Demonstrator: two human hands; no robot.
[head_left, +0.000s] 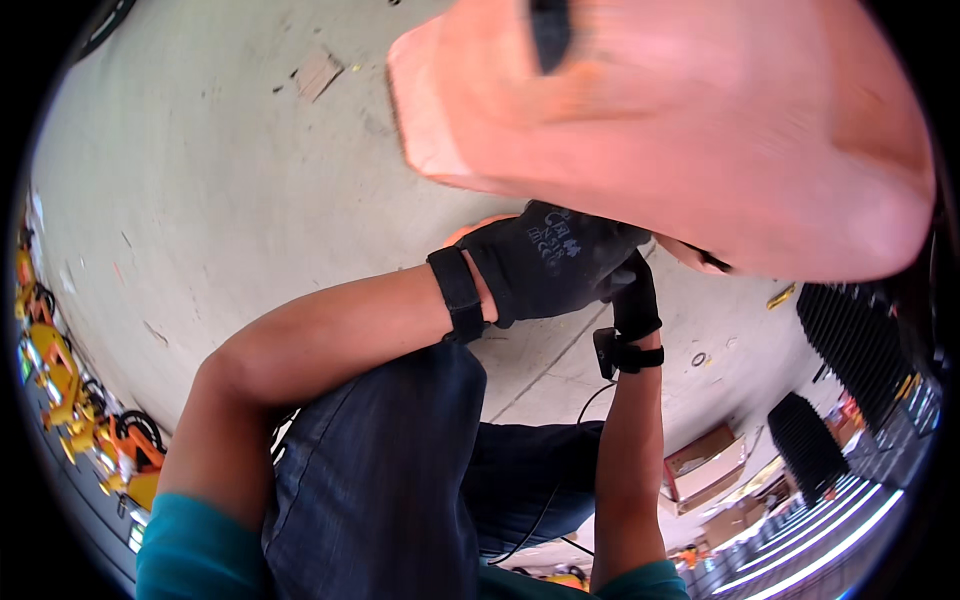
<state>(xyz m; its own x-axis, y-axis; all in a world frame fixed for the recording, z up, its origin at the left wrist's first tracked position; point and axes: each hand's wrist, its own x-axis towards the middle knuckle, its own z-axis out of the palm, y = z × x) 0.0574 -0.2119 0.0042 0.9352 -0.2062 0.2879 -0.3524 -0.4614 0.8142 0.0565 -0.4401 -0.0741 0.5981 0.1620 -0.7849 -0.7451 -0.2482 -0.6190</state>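
Left hand (555, 262) and right hand (634, 296), both in black work gloves, are meeting just under the lower edge of a large, smooth, salmon-orange shell with bevelled corners (650, 135). The left hand is showing its back, partly covering the right; their fingertips are disappearing behind the shell and each other, so whether they are pinching, pressing or spreading, I cannot tell.

Working well here is probably calling for both hands to be sharing the load, with the fingers feeling for a firm hold while the edge is hiding them from sight. Bracing the left forearm near the knee in dark blue denim (400, 430) would likely be helping steadiness. The thin black cable (582, 412) below the right wrist is deserving care, since it could be snagging.

The shell itself is filling the upper right of the view, hanging over the grey concrete floor (240, 210); whatever is supporting it is not showing. Its left end is tapering to blunt, angled corners, and its right side is rounding into a darker hollow. A black, upright, strip-like mark (550, 35) is standing out near the top. The surface is looking blurred, so painted metal or plastic is impossible to tell.
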